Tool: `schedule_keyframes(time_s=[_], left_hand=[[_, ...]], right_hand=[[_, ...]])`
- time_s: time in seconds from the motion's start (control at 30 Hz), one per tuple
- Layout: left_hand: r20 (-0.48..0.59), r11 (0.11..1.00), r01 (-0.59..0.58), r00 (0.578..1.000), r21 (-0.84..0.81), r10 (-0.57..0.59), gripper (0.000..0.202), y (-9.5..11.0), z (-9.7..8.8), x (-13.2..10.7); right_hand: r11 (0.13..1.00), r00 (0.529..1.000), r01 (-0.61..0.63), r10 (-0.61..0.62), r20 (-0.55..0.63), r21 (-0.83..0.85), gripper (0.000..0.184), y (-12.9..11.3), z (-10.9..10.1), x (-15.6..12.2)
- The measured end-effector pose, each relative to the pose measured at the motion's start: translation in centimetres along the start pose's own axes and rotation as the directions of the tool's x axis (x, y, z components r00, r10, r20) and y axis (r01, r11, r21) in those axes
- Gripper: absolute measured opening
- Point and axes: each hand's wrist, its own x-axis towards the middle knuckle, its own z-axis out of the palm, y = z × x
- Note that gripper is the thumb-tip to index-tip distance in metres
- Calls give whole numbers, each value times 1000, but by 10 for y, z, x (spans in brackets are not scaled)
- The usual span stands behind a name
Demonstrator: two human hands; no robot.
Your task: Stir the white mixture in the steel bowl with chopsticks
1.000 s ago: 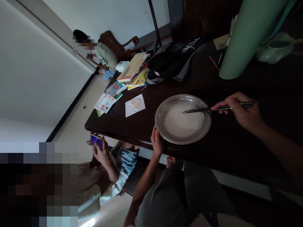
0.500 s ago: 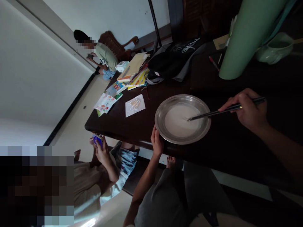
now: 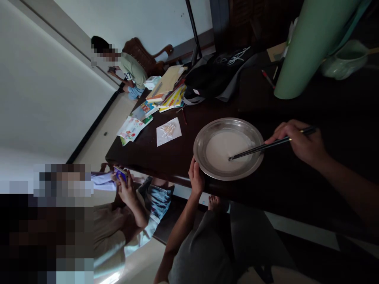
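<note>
A round metal basin [image 3: 204, 167] stands near the front edge of the dark table [image 3: 183, 165], with a whitish liquid or batter [image 3: 220, 148] in it. My left hand [image 3: 196, 177] grips the basin's rim on its near left side, fingers along the outer wall and partly hidden. Black chopsticks [image 3: 263, 146] are held in my right hand [image 3: 306, 142], closed around their upper part to the right of the basin. Their tips dip into the whitish mixture near its middle.
Several cotton swabs [image 3: 168, 130] lie on a white sheet left of the basin. Behind are books [image 3: 166, 86], a black bag [image 3: 210, 77], a green cylinder [image 3: 308, 55] and a green glass pitcher [image 3: 345, 61]. A person with a phone [image 3: 121, 173] sits at left; another person [image 3: 133, 69] sits farther back.
My right hand and the chopsticks have shifted left, and the tips have moved a little left and nearer through the mixture. The basin and my left hand stay put. Another person appears at left.
</note>
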Motion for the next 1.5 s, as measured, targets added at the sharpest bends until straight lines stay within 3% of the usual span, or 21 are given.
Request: schedule_keyframes(time_s=[0.07,0.13,0.23,0.33,0.43,0.53,0.63,0.73,0.83,0.97,1.1,1.2,1.4,1.5], left_hand=[[-5,1000,-2,1000,8,2,69,1,-1,0],[-1,1000,-5,1000,17,5,68,1,-1,0],[10,1000,-14,1000,22,14,65,1,0,0],[11,999,-20,1000,25,20,63,-1,0,0],[21,1000,-23,1000,16,23,64,-2,-1,1],[24,1000,-17,1000,18,17,65,-2,-1,1],[4,999,-10,1000,39,10,66,1,-1,0],[12,998,-20,1000,60,19,66,4,0,0],[18,999,-28,999,47,27,67,5,0,0],[4,998,-23,1000,52,23,66,5,0,-1],[-1,998,-11,1000,69,11,66,6,0,-1],[1,998,-6,1000,55,6,68,6,1,-1],[24,999,-30,999,44,28,68,6,0,-1],[20,998,-36,999,53,35,68,8,0,-1]], right_hand=[[998,992,44,-38,123,-42,36,-2,5,-2],[990,983,98,-80,166,-106,33,-4,7,-3],[982,993,120,-115,41,-149,37,-5,3,-1],[991,991,128,-129,-31,-33,45,-5,0,-1],[995,988,98,-99,116,16,44,-5,4,-2],[995,974,62,-44,223,-73,38,-5,8,-2],[990,993,73,-61,104,-118,37,-3,3,-1],[995,996,94,-94,-10,-43,42,-1,-3,0],[997,995,75,-76,64,23,40,-1,0,-3],[998,979,29,-17,204,-55,36,-2,7,-3],[994,998,35,-29,57,-106,39,-3,2,0],[997,998,61,-62,-17,-49,43,-4,-1,-1],[995,979,56,-39,198,-82,40,-5,7,-3],[995,991,33,-20,135,-96,38,-3,4,-1]])
